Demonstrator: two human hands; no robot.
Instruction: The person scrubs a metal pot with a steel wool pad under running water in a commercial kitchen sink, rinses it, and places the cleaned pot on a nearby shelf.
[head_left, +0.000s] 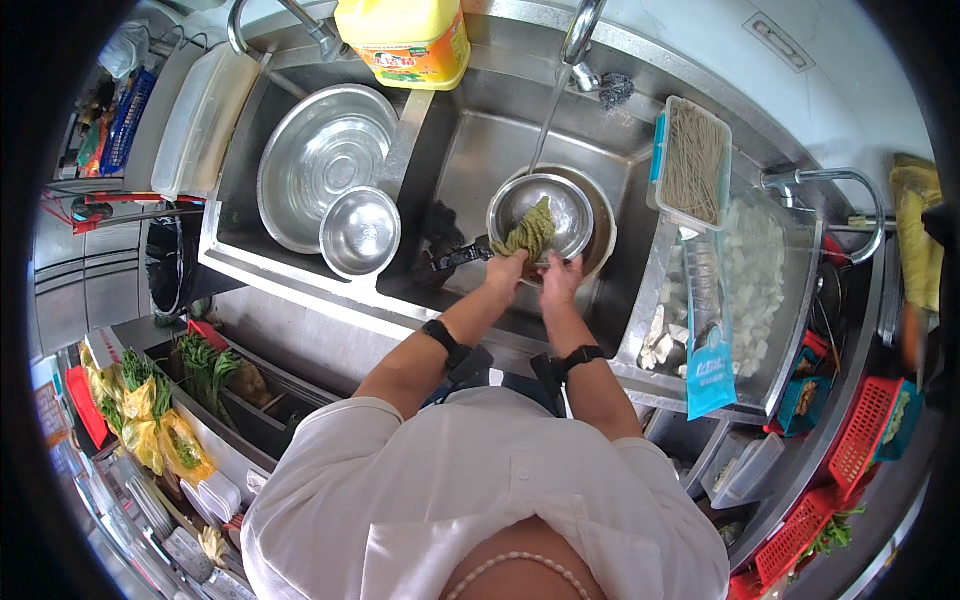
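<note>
My left hand is closed on a bunched, textured green cloth, which lies partly inside a shiny metal bowl. Fingers of my right hand grip the near rim of that bowl. Beneath it, a wider basin rests in the middle sink. Water runs from the faucet down to the bowl's far side. A black strap-like object lies to the left of my left hand; what it is I cannot tell.
The left sink holds a large metal basin and a smaller bowl. A yellow detergent jug stands behind the divider. To the right are a box of dried noodles, a blue packet and ice-like pieces. A scourer lies by the faucet.
</note>
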